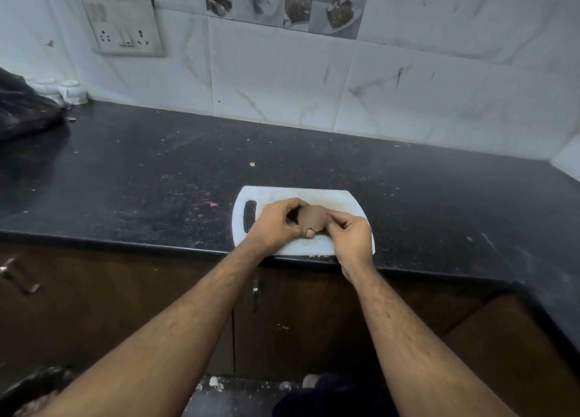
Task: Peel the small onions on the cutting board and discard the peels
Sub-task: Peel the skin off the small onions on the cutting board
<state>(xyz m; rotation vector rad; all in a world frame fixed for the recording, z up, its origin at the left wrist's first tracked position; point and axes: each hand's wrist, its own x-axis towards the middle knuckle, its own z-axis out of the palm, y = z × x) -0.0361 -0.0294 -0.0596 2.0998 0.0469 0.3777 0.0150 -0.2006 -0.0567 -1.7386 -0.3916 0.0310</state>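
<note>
both hands hold one onion (311, 218) over the cutting board (342, 198): the left hand (275, 225) grips it, the right hand (351, 235) pinches its brown skin. peeling looks unfinished, and no other onions or discarded peels are visible.

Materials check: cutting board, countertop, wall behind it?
Cutting board: looks like white plastic, matte, with a moulded handle slot and yellowish staining.
Countertop: likely polished dark stone such as granite; black with pale flecks and a faint sheen.
Wall: glazed ceramic tiles by the look; white with grey marble-style veining and visible grout lines.
</note>
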